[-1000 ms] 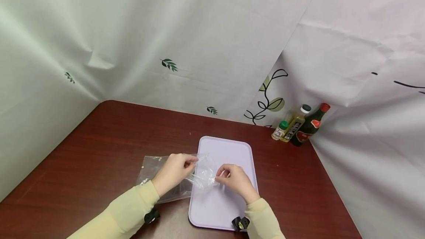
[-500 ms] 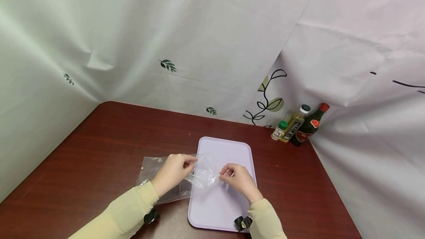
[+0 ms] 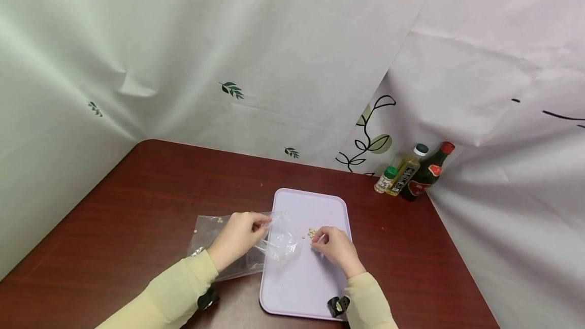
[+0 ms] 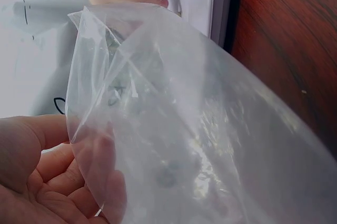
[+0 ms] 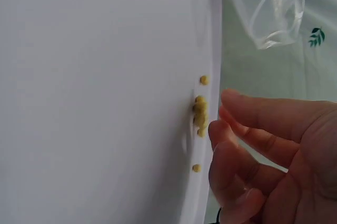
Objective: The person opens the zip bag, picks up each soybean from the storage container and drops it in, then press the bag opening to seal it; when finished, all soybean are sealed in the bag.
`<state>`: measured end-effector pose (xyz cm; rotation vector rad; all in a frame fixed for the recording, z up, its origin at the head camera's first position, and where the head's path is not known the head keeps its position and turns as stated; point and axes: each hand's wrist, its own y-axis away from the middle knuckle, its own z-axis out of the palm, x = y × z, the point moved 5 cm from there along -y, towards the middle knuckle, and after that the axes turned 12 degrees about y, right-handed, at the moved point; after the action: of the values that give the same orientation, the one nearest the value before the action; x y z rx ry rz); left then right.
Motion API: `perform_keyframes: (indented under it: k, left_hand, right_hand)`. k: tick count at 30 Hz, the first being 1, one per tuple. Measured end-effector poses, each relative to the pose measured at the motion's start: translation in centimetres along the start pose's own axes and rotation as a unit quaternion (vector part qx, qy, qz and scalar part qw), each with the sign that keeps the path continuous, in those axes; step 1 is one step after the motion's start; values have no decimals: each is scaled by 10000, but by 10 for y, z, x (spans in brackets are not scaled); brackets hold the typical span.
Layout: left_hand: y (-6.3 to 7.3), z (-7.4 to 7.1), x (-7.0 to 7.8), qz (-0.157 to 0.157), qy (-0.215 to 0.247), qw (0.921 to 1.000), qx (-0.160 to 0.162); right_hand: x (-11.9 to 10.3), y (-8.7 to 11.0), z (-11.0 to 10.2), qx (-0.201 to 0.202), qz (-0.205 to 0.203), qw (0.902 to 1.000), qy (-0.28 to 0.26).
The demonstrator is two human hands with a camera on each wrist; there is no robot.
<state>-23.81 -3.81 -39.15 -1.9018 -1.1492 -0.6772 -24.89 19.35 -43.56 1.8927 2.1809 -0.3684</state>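
Clear, crumpled plastic bag [image 3: 282, 249], one: lying partly on the dark red-brown wooden table [image 3: 205, 176], its mouth end over the left edge of the pale lilac rectangular tray [image 3: 297, 288]; a few pale pieces show at its far end. Left hand [image 3: 238, 236]: fingers curled, pinching the bag near its mouth. Small round yellowish pieces [image 5: 200, 110], several: loosely clustered on the tray, two strays just apart. Right hand [image 3: 337, 250]: near the cluster, fingers loosely curled, a narrow gap between thumb and fingers, nothing visibly held. Risks, as judged: round pieces could roll if a fingertip brushes them or the tray is jolted; the slack, thin film could fold shut or slip if the left pinch loosens; a tug on the bag could scatter its contents.
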Motion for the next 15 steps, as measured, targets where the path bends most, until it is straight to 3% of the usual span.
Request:
perform_keyframes:
  k: [6,15]
  left_hand:
    - [0,0,-1,2,-13,10000,26]
    - [1,-1,-2,4,-29,10000,49]
  right_hand:
    - [8,-1,2,-109,322,9991,263]
    - [10,-4,3,-204,338,9983,439]
